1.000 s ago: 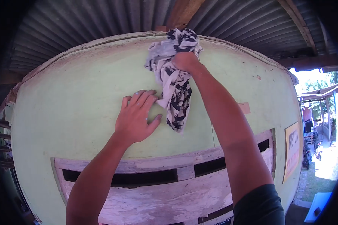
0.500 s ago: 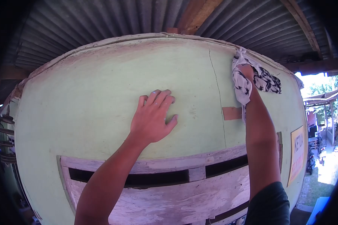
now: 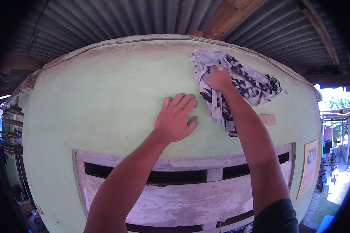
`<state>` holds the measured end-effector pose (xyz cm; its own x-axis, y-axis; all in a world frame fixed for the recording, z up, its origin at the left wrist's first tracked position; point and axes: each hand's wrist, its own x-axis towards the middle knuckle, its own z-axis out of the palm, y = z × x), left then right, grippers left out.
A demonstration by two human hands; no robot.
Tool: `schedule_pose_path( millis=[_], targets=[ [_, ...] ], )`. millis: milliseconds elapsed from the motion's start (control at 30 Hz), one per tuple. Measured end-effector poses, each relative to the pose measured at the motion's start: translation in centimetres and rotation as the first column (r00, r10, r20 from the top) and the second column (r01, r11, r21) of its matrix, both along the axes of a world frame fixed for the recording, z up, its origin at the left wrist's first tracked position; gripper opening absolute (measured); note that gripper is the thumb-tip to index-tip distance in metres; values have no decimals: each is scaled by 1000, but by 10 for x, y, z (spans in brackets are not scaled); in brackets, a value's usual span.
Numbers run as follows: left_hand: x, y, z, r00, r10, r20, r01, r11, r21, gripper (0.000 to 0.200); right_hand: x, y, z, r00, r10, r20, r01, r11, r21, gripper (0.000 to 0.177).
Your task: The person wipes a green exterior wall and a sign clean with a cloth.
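A white cloth with black patterns is bunched under my right hand, against the upper part of the pale green wall. Its loose folds spread to the right and hang below the wrist. My right fingers are closed on it and partly buried in the fabric. Lower and to the left, my left hand lies against the wall with its fingers spread and slightly bent, holding nothing. A gap of bare wall separates it from the cloth.
Below is a whitish wooden frame with dark slots. A brownish patch marks the wall right of my arm. Corrugated roofing and a wooden beam hang overhead. A yellow-edged sign is at right, a wire cage at left.
My right hand has swept the cloth leftward along the wall, and the cloth has fanned out to the right. My left hand stays spread on the wall; the view has shifted slightly.
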<state>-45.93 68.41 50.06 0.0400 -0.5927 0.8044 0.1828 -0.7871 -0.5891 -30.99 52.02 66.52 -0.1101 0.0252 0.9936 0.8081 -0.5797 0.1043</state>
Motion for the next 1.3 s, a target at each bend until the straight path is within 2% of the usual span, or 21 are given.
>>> schedule_pose_path(
  millis=[67,100,133,167,200,233,267,333,400,467,667,833,967,1033,1133,1167,1300],
  targets=[
    [0,3,-4,1000,-19,-14,19,1000,-12,36,15,-17,-15,985,-135,-105,130,990,-53,51],
    [-2,4,-5,1000,-6,-9,6,1000,-25,35,39,-33,-14,961,-254,-111,237,960,-151,50],
    [-4,3,-5,1000,7,-8,-7,999,-35,34,66,-51,-16,957,-263,-123,245,959,-146,50],
    [-6,2,-6,1000,14,-25,-16,998,-62,32,89,-69,-23,955,-190,228,182,982,55,50],
    [-6,0,-7,999,2,-41,-4,999,-52,32,113,-86,-30,806,-226,547,98,963,252,51],
    [-5,-1,-6,1000,-1,-26,0,998,-58,31,127,-106,-39,770,-242,591,92,958,272,51],
    [-4,-3,-7,1000,-4,-11,3,998,-68,31,139,-124,-46,819,-255,514,127,954,271,50],
    [-4,-6,-8,1000,-15,-11,14,997,-70,30,156,-158,-63,925,-284,253,217,941,260,50],
    [-5,-6,-7,1000,5,-27,-7,996,-88,30,169,-190,-75,958,-288,16,272,920,281,50],
    [-3,-5,-7,1000,-9,-19,7,997,-75,30,183,-216,-84,950,-276,-145,308,899,311,50],
    [-4,-8,-4,998,-2,-55,-4,994,-108,30,200,-246,-125,883,-295,-364,419,846,331,49],
    [9,-8,-8,996,59,69,-60,998,8,30,207,-265,-166,799,-332,-501,522,796,305,48],
    [17,-21,-11,997,64,53,-64,998,-1,30,212,-301,-172,795,-316,-519,510,811,287,48],
    [18,-26,-10,999,46,8,-46,999,-18,30,279,-345,-143,859,-290,-422,418,873,252,46],
    [16,-25,-11,1000,13,-2,-13,999,-43,31,236,-342,-128,970,-85,-229,135,968,212,46],
    [17,-24,-13,1000,10,-7,-10,999,-48,31,198,-331,-124,971,-128,-203,177,952,248,47],
    [14,-23,-14,1000,12,-28,-14,998,-64,32,172,-344,-105,964,-202,-173,251,907,339,48]
  ],
)
